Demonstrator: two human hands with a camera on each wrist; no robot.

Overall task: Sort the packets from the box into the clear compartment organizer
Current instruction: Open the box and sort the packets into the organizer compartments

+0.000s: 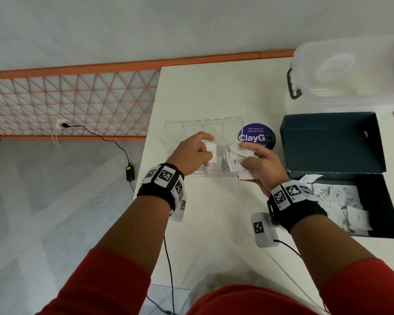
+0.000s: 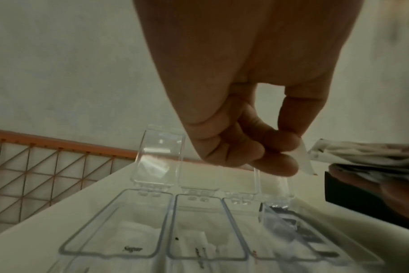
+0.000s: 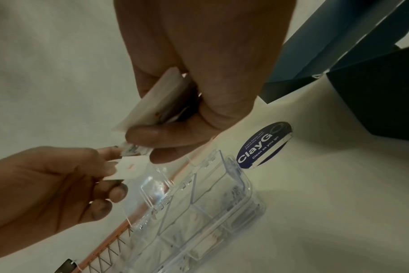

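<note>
The left hand (image 1: 192,153) pinches 1 thin white packet (image 1: 210,150) by its edge, just above the clear organizer (image 2: 119,227). The right hand (image 1: 263,169) clasps a fanned stack of packets (image 1: 238,155) beside it. They look light, limp and slippery; edge pinches suit best.

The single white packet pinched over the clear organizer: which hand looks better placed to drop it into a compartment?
Left, probably. The left hand already pinches the single packet right above the open organizer. The right hand grips a stack of packets, so it is busy.
</note>
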